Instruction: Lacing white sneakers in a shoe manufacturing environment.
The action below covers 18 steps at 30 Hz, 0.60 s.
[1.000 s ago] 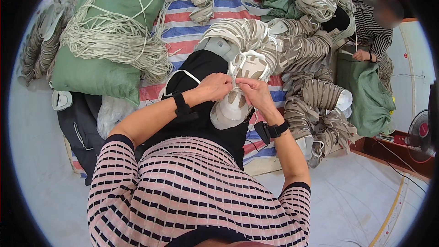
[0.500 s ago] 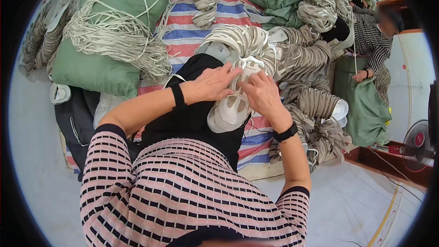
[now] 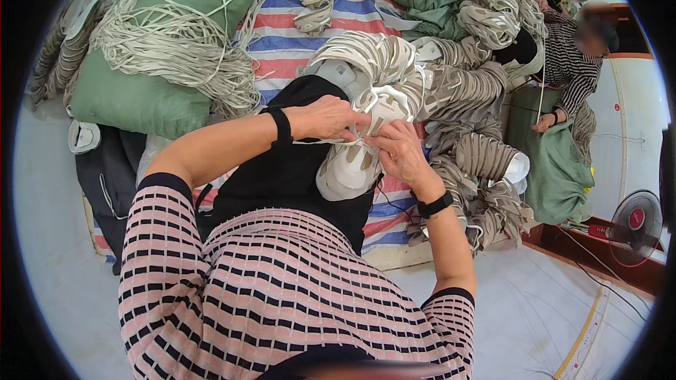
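Note:
A pale grey and beige shoe upper [image 3: 346, 174] lies over my black-clad lap, its rounded toe toward me. My left hand [image 3: 325, 119] comes in from the left, its bent fingers gripping the lacing edge of the upper. On the other side, my right hand [image 3: 398, 146] pinches a thin white shoelace [image 3: 317, 142] at the lacing area. The lace runs out leftward beneath my left hand. Its end is hidden by my fingers. Just beyond the upper sits a thick bundle of nested uppers [image 3: 377, 56].
Left stands a green sack [image 3: 141, 109] topped with a heap of pale laces [image 3: 172, 56]. More stacked uppers [image 3: 461, 91] crowd the right on a striped sheet [image 3: 282, 42]. Another person [image 3: 570, 53] sits by a green sack [image 3: 553, 162]; a fan [image 3: 636, 219] stands far right.
My fingers have drawn in from lying spread on the upper to gripping at its lacing. A lace strand now stretches out left under my left hand.

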Motion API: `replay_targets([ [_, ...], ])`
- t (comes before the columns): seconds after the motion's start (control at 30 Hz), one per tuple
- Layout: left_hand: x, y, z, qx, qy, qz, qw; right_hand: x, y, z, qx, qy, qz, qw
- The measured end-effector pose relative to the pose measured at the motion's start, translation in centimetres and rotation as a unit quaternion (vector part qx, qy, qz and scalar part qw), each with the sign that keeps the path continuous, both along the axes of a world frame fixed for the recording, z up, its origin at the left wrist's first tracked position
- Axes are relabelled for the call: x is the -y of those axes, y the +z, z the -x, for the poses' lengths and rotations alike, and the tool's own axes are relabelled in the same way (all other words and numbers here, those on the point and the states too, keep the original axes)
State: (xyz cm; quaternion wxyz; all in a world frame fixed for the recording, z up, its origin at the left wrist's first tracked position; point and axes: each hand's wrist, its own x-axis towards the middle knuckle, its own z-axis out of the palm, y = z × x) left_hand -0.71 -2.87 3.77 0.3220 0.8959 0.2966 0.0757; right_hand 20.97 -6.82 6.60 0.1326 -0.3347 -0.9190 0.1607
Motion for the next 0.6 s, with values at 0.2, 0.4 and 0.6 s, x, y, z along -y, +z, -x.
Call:
replay_targets([
  [0.2,-0.5,-0.6,0.3,0.066,-0.014,0.049,0.997,-1.4,-0.6,0.3,-0.040,-0.087,0.090,0.991],
  [0.4,0.3,-1.8,-0.1,0.078,0.020,-0.008,0.997,-2.6,-1.1,1.3,0.041,-0.103,0.120,0.987],
  [0.6,-0.2,-2.1,-0.1,0.089,0.020,0.008,0.996,-2.5,-1.7,1.3,-0.009,-0.059,0.079,0.995],
])
